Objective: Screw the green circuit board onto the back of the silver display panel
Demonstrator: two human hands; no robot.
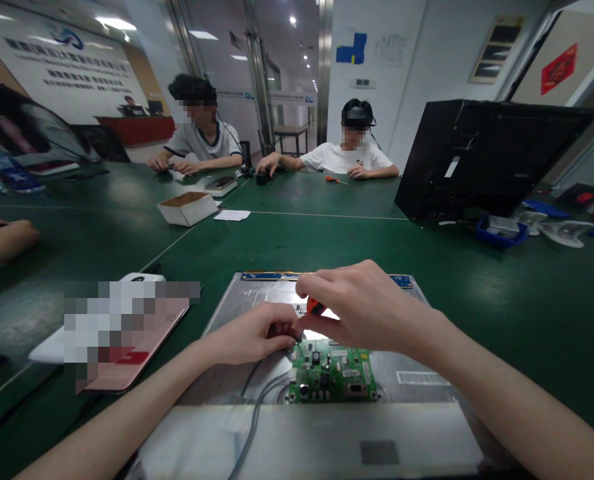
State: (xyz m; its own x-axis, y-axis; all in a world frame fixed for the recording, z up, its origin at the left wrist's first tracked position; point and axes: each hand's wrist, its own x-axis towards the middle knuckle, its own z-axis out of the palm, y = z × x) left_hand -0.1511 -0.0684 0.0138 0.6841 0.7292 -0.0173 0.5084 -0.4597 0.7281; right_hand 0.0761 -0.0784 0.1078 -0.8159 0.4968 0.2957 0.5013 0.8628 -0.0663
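Observation:
A metal-backed display panel [411, 427] lies flat before me, a green circuit board [334, 377] on its middle. My right hand [361, 303] is closed round the orange-and-black handle of a screwdriver [315, 306] above the board's upper left; its shaft is mostly hidden by fingers. Close beside it, my left hand [269, 330] pinches at the board's upper left corner. What its fingertips hold is hidden. Grey cables [257, 420] run from the board's left side toward me, passing below my left hand. A blue strip board [269, 276] lines the panel's far edge.
Left of the panel lie a pink phone-like slab [141, 360] and a white one [49, 345]. Farther off are a white box [189, 208], another screwdriver [334, 179] and a big black monitor casing [477, 160]. A blue tray [501, 231] stands at right. Several people sit around the table.

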